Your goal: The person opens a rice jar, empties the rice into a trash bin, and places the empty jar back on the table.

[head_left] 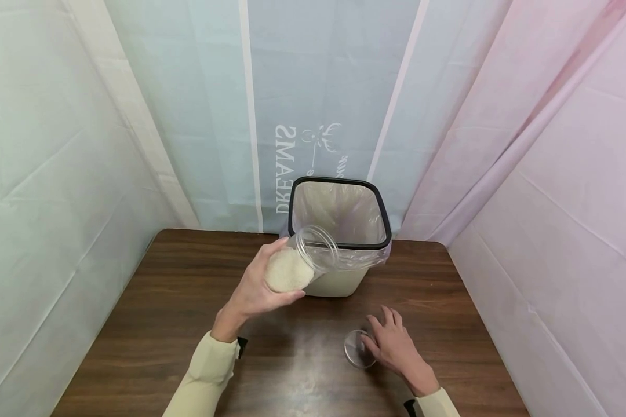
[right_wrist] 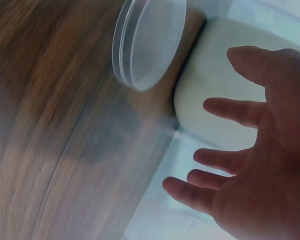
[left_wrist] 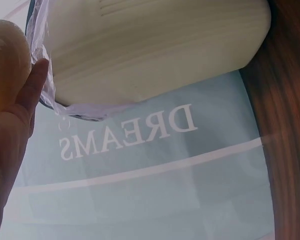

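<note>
My left hand (head_left: pixel 253 286) grips a clear jar (head_left: pixel 320 250) with white granules (head_left: pixel 289 270) gathered at its bottom end. The jar is tilted, its uncovered mouth pointing right and overlapping the near rim of a bin (head_left: pixel 339 282) in the head view. In the left wrist view, part of the jar (left_wrist: pixel 7 62) shows at the left edge, beside the bin's liner. My right hand (head_left: pixel 393 344) hovers close by a round clear lid (head_left: pixel 356 351) on the table, its fingers spread and holding nothing. In the right wrist view the lid (right_wrist: pixel 157 42) lies apart from the fingertips (right_wrist: pixel 172 186).
The cream bin has a black rim ring (head_left: pixel 344 246) and a clear plastic liner (head_left: pixel 339 208). It stands at the back of the dark wooden table (head_left: pixel 188 307). Behind hangs a blue curtain (head_left: pixel 203 116) with mirrored lettering; pale cloth (head_left: pixel 563 231) encloses both sides.
</note>
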`<state>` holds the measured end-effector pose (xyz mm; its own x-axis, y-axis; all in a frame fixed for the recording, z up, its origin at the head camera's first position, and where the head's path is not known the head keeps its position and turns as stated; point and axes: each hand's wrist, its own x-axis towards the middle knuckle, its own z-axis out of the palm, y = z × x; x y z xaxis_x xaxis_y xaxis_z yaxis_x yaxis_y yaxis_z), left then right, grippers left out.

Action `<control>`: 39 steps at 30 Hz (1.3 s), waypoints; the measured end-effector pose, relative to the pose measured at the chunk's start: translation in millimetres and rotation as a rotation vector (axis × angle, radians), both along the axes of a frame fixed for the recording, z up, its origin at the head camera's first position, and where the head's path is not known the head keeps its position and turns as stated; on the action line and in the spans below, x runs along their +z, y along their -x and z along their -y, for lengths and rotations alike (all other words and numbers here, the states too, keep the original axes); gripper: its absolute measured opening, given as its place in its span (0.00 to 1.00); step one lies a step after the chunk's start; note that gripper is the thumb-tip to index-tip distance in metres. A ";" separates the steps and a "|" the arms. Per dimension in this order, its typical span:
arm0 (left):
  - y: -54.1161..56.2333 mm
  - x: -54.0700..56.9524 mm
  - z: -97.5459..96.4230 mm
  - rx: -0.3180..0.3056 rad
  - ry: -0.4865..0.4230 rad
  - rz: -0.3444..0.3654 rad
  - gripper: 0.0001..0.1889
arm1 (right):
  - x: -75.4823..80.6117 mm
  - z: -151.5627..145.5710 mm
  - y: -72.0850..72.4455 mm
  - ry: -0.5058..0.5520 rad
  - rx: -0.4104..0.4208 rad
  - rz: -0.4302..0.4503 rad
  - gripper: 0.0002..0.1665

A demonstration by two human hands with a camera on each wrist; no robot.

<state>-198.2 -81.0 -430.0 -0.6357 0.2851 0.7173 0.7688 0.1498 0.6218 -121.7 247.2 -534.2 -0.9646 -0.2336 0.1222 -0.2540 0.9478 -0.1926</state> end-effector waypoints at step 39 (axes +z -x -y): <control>34.5 36.0 18.0 0.169 -0.031 0.211 0.46 | -18.1 -17.1 -25.5 0.137 -0.112 0.098 0.15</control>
<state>-232.7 -99.0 -394.0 -0.8087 0.1423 0.5708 0.5875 0.2440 0.7716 -96.2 264.3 -552.3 -0.9924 -0.1123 0.0500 -0.1226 0.9321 -0.3407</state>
